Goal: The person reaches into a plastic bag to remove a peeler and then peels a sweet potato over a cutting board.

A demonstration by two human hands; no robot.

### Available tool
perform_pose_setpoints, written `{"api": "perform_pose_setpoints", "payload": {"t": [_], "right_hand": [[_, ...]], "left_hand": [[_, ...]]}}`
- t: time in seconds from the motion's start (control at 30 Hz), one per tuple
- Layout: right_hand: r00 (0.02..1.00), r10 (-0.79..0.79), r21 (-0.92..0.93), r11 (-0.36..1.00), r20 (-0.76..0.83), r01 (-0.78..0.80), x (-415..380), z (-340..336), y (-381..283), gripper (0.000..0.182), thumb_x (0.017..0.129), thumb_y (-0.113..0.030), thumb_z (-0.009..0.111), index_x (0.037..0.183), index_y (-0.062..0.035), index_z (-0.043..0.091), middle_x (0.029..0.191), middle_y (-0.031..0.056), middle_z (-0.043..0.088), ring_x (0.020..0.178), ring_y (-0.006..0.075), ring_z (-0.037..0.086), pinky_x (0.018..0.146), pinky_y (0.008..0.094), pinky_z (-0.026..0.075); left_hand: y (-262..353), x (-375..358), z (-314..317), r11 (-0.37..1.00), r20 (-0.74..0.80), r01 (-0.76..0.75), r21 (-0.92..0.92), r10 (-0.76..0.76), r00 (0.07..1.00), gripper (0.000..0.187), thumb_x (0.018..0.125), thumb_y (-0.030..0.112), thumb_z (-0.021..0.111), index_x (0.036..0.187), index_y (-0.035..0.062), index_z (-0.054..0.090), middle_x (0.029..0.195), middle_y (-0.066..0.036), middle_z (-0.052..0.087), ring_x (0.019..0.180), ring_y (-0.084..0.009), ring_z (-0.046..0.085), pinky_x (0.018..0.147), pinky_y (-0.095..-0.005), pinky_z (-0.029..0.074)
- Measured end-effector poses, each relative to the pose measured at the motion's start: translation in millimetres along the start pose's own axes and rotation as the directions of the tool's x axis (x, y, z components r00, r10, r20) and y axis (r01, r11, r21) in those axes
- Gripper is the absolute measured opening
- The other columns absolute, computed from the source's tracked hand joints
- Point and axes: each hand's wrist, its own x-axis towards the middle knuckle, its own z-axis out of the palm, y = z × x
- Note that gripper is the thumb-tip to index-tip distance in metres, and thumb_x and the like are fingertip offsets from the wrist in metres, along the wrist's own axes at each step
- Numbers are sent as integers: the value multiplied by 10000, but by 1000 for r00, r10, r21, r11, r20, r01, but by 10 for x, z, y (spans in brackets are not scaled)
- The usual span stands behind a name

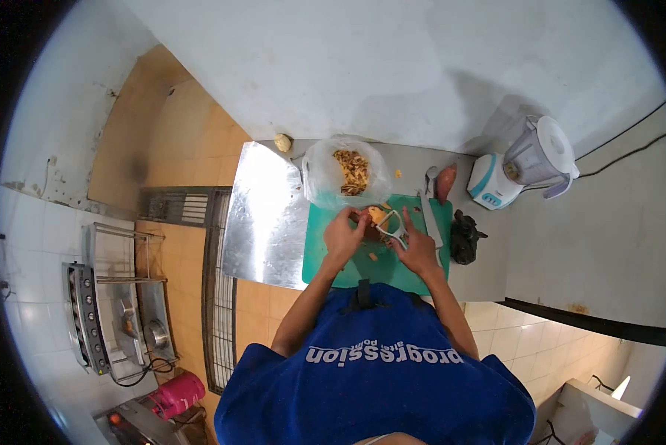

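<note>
My left hand is closed round a partly peeled sweet potato, orange where the skin is off. In my right hand is a white peeler, its head against the sweet potato. Both hands are above a green cutting board with a few peel scraps on it. A knife lies on the board's right part. Behind the board, a clear plastic bag holds peelings. An unpeeled reddish sweet potato lies at the back right, beside a spoon.
A blender stands on the right against the wall, with a black plastic bag in front of it. A small pale round item sits at the back left of the metal counter. A stove is far left.
</note>
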Motion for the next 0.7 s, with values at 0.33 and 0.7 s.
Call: {"api": "perform_pose_setpoints", "payload": {"t": [0.33, 0.7], "right_hand": [[953, -257, -118, 964, -159, 240, 102, -108, -265, 961, 795, -296, 760, 1593, -171, 240, 866, 119, 702, 697, 324, 676, 622, 434, 523], [923, -309, -129, 950, -231, 286, 76, -160, -336, 935, 775, -271, 776, 1572, -154, 302, 852, 125, 692, 676, 329, 664, 585, 423, 511]], "left_hand": [[454, 210, -266, 968, 53, -249, -22, 250, 967, 373, 804, 445, 773, 1011, 135, 750, 825, -65, 745, 739, -248, 725, 649, -371, 543], [502, 290, -350, 988, 152, -151, -43, 155, 976, 253, 848, 388, 740, 914, 148, 787, 662, -42, 725, 636, -213, 715, 607, -352, 534]]}}
